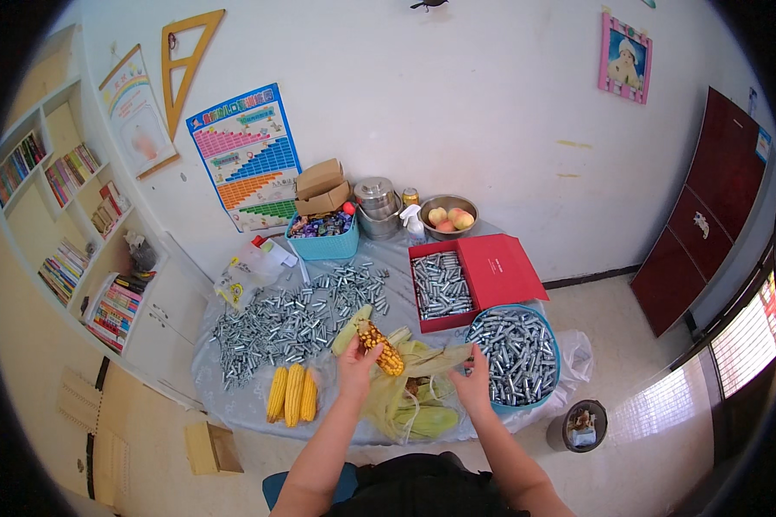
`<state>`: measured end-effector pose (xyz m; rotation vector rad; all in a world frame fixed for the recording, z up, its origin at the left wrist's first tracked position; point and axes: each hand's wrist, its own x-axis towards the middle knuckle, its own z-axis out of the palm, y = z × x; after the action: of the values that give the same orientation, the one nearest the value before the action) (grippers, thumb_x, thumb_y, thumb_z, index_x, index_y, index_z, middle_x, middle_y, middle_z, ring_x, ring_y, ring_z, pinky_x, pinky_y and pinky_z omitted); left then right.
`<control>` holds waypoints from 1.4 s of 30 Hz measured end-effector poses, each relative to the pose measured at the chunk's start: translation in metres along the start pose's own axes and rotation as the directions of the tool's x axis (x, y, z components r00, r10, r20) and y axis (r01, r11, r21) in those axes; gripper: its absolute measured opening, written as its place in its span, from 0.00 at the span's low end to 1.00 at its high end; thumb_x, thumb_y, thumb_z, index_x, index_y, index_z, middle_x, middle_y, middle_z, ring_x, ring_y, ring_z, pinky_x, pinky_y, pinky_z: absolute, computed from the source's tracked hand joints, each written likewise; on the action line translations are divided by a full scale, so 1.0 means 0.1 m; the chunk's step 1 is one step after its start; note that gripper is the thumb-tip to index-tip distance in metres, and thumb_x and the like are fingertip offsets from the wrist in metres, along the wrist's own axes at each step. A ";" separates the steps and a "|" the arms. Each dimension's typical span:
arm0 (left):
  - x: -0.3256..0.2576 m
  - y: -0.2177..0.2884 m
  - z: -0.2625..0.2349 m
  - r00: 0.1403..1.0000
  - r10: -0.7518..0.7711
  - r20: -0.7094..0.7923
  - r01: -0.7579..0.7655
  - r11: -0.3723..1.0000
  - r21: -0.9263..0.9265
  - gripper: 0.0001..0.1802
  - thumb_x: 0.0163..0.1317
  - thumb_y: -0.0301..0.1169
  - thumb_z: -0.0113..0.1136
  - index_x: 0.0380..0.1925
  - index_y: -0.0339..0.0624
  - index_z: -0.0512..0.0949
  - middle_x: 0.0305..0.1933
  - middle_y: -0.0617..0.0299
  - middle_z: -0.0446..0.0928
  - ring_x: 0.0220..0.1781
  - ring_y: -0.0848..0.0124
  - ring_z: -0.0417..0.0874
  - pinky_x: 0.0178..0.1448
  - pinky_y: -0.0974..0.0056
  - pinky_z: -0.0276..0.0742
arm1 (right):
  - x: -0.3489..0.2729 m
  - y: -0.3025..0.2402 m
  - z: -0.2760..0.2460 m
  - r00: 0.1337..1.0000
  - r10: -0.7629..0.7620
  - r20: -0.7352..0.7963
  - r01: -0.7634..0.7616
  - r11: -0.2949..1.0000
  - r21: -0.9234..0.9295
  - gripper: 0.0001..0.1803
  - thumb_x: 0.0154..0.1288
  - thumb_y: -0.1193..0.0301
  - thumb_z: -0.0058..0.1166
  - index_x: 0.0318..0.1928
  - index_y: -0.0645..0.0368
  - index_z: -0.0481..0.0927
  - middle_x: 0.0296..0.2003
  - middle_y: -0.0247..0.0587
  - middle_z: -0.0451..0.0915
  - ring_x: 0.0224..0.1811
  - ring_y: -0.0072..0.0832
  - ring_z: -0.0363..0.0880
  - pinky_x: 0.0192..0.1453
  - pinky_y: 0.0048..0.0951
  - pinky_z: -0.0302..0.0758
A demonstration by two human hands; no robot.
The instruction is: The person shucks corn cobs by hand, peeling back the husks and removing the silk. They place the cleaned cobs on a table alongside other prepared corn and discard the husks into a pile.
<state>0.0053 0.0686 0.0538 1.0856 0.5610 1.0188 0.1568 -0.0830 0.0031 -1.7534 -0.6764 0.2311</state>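
Note:
My left hand (353, 372) is closed around an ear of corn (386, 351), which is tilted and shows yellow and dark brown kernels. A pale green husk end (351, 329) sticks out beyond that hand's fingertips. My right hand (472, 381) pinches a strip of dry husk (440, 358) stretching toward the ear. Below and between the hands lie loose husks (386, 398) and green ears in their husks (427, 422). Left of my left hand, several bare yellow corn cobs (294, 393) lie side by side on the table.
Small metal cylinders (272, 326) are heaped on the cloth-covered table (211, 366). More fill a red box (429, 326) and a blue basin (553, 383) at right. Behind stand a light-blue basket (329, 247), stacked metal pots (377, 226), a spray bottle (414, 226) and a fruit bowl (472, 209). A bin (553, 435) stands on the floor.

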 end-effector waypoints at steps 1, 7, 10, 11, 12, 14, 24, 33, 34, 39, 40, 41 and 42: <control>-0.02 0.00 0.01 1.000 0.003 -0.006 -0.002 0.999 0.054 0.21 0.53 0.19 0.59 0.49 0.35 0.71 0.44 0.66 0.74 0.45 0.78 0.74 0.52 0.72 0.68 | 0.01 -0.15 -0.06 0.994 -0.099 -0.048 0.092 0.988 -0.123 0.35 0.46 0.75 0.59 0.57 0.66 0.62 0.47 0.51 0.70 0.48 0.37 0.71 0.51 0.33 0.69; -0.11 -0.04 0.17 0.988 0.047 0.147 -0.072 0.983 0.170 0.23 0.53 0.20 0.59 0.51 0.34 0.69 0.46 0.65 0.73 0.46 0.78 0.74 0.50 0.72 0.70 | 0.07 -0.63 0.10 0.891 -0.417 0.179 0.444 0.883 -0.152 0.41 0.43 0.71 0.62 0.60 0.63 0.60 0.50 0.53 0.70 0.51 0.44 0.69 0.57 0.38 0.63; -0.15 -0.01 0.31 0.987 0.030 0.158 -0.040 0.997 0.059 0.22 0.53 0.19 0.59 0.50 0.33 0.69 0.46 0.64 0.73 0.46 0.77 0.74 0.51 0.71 0.70 | -0.03 -0.60 0.41 0.918 -0.200 0.342 0.224 0.974 -0.030 0.41 0.41 0.66 0.64 0.58 0.62 0.62 0.48 0.50 0.72 0.50 0.44 0.70 0.58 0.39 0.62; -0.16 -0.01 0.31 0.990 0.027 0.138 -0.033 0.998 0.045 0.22 0.54 0.19 0.58 0.50 0.34 0.69 0.46 0.64 0.73 0.46 0.77 0.74 0.51 0.71 0.70 | -0.06 -0.63 0.44 0.929 -0.149 0.339 0.196 0.975 -0.107 0.41 0.40 0.65 0.65 0.58 0.62 0.63 0.46 0.49 0.73 0.50 0.44 0.70 0.58 0.39 0.62; -0.16 0.00 0.31 0.993 0.023 0.118 -0.027 0.999 0.031 0.21 0.54 0.19 0.57 0.50 0.34 0.69 0.45 0.64 0.73 0.46 0.76 0.74 0.51 0.71 0.70 | -0.08 -0.66 0.45 0.938 -0.099 0.332 0.167 0.969 -0.183 0.41 0.40 0.63 0.66 0.57 0.62 0.64 0.45 0.49 0.74 0.50 0.43 0.70 0.58 0.39 0.62; -0.17 0.02 0.30 0.998 0.021 0.052 -0.018 0.998 -0.058 0.20 0.55 0.18 0.56 0.49 0.35 0.70 0.45 0.64 0.74 0.46 0.75 0.74 0.51 0.70 0.70 | -0.10 -0.65 0.42 0.942 -0.148 0.301 0.219 0.951 -0.218 0.39 0.40 0.62 0.65 0.55 0.61 0.67 0.44 0.49 0.74 0.51 0.42 0.70 0.58 0.39 0.61; -0.09 0.15 0.20 0.995 -0.078 -0.063 0.047 0.918 -0.395 0.15 0.57 0.21 0.56 0.45 0.38 0.71 0.41 0.63 0.74 0.42 0.73 0.76 0.48 0.67 0.72 | 0.01 -0.22 0.50 0.881 -0.291 0.372 0.363 0.921 -0.140 0.18 0.39 0.66 0.64 0.31 0.61 0.74 0.32 0.47 0.74 0.38 0.44 0.73 0.42 0.39 0.69; -0.15 -0.35 0.31 0.963 -0.200 -0.181 0.147 0.951 -0.273 0.08 0.55 0.26 0.59 0.32 0.39 0.70 0.28 0.58 0.73 0.28 0.68 0.77 0.34 0.66 0.75 | -0.01 -0.39 0.54 0.882 -0.296 0.367 0.386 0.900 -0.202 0.17 0.41 0.64 0.60 0.32 0.61 0.77 0.31 0.49 0.75 0.36 0.44 0.76 0.38 0.40 0.73; -0.14 -0.36 0.34 0.959 -0.185 -0.213 0.124 0.954 -0.273 0.08 0.54 0.25 0.59 0.31 0.38 0.70 0.26 0.58 0.73 0.27 0.68 0.77 0.32 0.65 0.75 | 0.02 -0.42 0.53 0.876 -0.211 0.433 0.352 0.894 -0.277 0.17 0.41 0.62 0.59 0.31 0.60 0.77 0.30 0.49 0.76 0.35 0.44 0.76 0.38 0.41 0.73; -0.07 -0.32 0.33 0.928 -0.262 -0.264 0.161 0.923 -0.350 0.07 0.52 0.25 0.58 0.26 0.38 0.69 0.23 0.58 0.72 0.24 0.66 0.76 0.31 0.64 0.75 | 0.10 -0.48 0.59 0.809 -0.111 0.578 0.428 0.784 -0.449 0.15 0.44 0.58 0.55 0.23 0.58 0.78 0.23 0.49 0.78 0.27 0.45 0.78 0.32 0.44 0.73; -0.05 -0.32 0.32 0.924 -0.286 -0.253 0.176 0.908 -0.381 0.07 0.52 0.26 0.57 0.26 0.38 0.68 0.22 0.58 0.71 0.23 0.66 0.75 0.30 0.63 0.75 | 0.11 -0.46 0.58 0.798 -0.176 0.576 0.469 0.783 -0.410 0.15 0.45 0.58 0.55 0.22 0.58 0.78 0.21 0.49 0.77 0.25 0.45 0.77 0.30 0.43 0.73; -0.04 -0.32 0.31 0.923 -0.301 -0.238 0.197 0.904 -0.379 0.07 0.52 0.27 0.57 0.26 0.39 0.68 0.22 0.58 0.71 0.23 0.66 0.75 0.30 0.63 0.75 | 0.11 -0.43 0.57 0.784 -0.240 0.572 0.508 0.778 -0.370 0.16 0.45 0.58 0.55 0.21 0.58 0.77 0.19 0.49 0.77 0.23 0.45 0.77 0.28 0.43 0.73; -0.03 -0.31 0.31 0.922 -0.317 -0.223 0.218 0.900 -0.377 0.07 0.52 0.27 0.56 0.26 0.39 0.68 0.22 0.57 0.71 0.23 0.65 0.75 0.30 0.63 0.75 | 0.11 -0.40 0.56 0.767 -0.303 0.566 0.547 0.770 -0.329 0.16 0.45 0.57 0.55 0.20 0.59 0.77 0.18 0.48 0.76 0.21 0.45 0.76 0.27 0.43 0.73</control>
<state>0.0409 0.0487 0.0370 0.5350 0.7086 0.9838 0.1257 -0.0249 0.0265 -1.9477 -1.6179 0.1825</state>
